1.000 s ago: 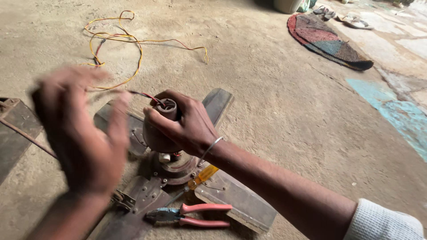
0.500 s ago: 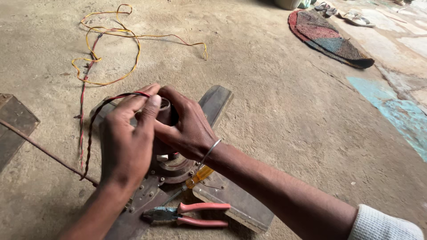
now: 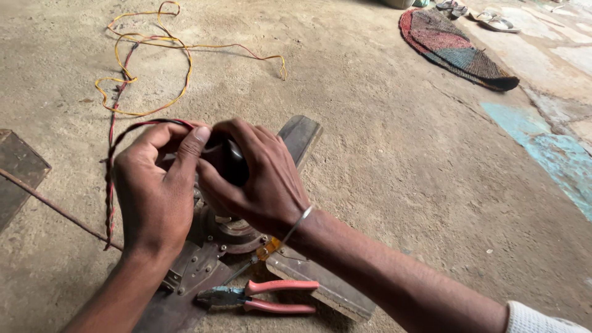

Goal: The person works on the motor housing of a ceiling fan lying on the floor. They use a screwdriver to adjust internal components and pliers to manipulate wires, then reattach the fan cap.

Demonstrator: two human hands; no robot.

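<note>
Pliers (image 3: 262, 297) with pink handles nearest me on the floor, beside fan blade (image 3: 185, 290). My left hand (image 3: 154, 191) and right hand (image 3: 256, 179) both clamped round the fan motor hub (image 3: 231, 225). Twisted red-black wire (image 3: 111, 179) loops left; yellow wire (image 3: 148, 55) farther out

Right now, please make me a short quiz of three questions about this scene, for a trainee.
1. True or false: the pliers with pink handles lie on the floor, untouched by either hand.
2. Which hand wears a thin metal bangle? A) left B) right
3. Fill in: the twisted red and dark wire loops up to the ____ hand.

Key:
1. True. Both hands are at the fan motor hub, above the pliers.
2. B, the right hand, at its wrist.
3. Left; the left hand pinches it near the thumb.
</note>
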